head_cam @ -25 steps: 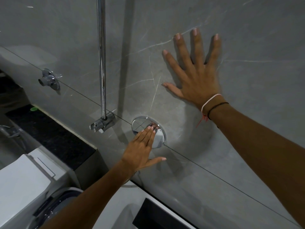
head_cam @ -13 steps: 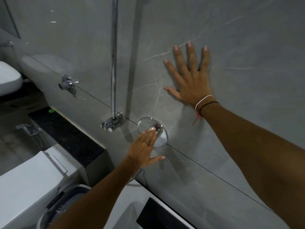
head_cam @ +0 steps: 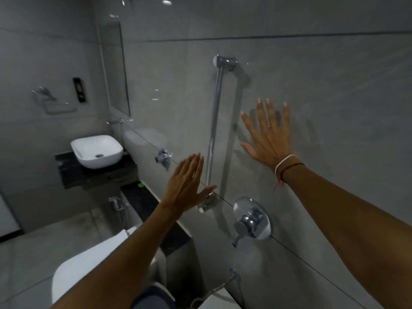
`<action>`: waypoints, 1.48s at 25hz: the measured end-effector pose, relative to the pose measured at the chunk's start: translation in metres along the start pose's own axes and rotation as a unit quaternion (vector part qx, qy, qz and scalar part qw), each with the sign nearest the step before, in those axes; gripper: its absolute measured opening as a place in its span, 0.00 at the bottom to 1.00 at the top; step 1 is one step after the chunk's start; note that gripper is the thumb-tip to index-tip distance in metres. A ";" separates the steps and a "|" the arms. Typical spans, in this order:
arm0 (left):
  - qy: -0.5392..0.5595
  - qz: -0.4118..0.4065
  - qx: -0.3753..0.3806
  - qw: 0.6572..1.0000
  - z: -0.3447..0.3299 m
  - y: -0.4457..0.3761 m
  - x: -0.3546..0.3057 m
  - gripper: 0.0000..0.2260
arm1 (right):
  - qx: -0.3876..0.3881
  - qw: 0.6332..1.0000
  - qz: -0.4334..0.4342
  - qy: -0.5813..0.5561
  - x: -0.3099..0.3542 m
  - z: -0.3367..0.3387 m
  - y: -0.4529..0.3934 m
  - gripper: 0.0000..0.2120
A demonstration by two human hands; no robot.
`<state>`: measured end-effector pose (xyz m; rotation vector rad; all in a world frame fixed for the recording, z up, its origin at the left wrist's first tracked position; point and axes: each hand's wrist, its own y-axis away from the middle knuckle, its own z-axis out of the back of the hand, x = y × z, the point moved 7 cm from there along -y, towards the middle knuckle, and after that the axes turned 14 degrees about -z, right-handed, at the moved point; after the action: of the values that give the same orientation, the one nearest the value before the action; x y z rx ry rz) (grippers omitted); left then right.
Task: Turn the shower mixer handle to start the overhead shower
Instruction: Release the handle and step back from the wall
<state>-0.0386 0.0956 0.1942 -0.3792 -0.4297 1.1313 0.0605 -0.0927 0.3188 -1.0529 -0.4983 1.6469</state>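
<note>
The chrome shower mixer (head_cam: 252, 218) sits on the grey tiled wall, a round plate with a knob and a small lever pointing down-left. My left hand (head_cam: 185, 184) hovers open up and to the left of it, fingers together and thumb out, touching nothing. My right hand (head_cam: 270, 137) is spread flat against the wall above and to the right of the mixer, with bands on its wrist. No overhead shower head is in view.
A vertical chrome rail (head_cam: 214, 128) runs up the wall between my hands. A wall tap (head_cam: 163, 156) is further left. A white basin (head_cam: 97, 150) on a dark counter stands at the left. A white toilet (head_cam: 89, 270) is below, with a hose (head_cam: 219, 288) near it.
My left hand has come off the mixer knob and risen up and left, leaving the mixer uncovered. The view has tilted up and back, showing more of the bathroom. My right hand stays on the wall.
</note>
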 end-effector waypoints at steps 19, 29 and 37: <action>-0.428 0.285 -0.049 0.857 0.380 0.230 0.168 0.42 | -0.150 0.927 0.081 -0.334 0.258 0.249 -0.130 0.47; -0.532 0.373 -0.026 0.760 0.494 0.337 0.127 0.41 | -0.202 0.869 0.134 -0.432 0.341 0.397 -0.116 0.50; -0.562 0.426 -0.005 0.709 0.547 0.384 0.099 0.42 | -0.268 0.819 0.151 -0.485 0.363 0.498 -0.092 0.48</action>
<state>-0.5823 0.3723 0.4852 0.2256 -1.4346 2.2441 -0.3190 0.3643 0.5080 -0.5903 -1.6085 2.3606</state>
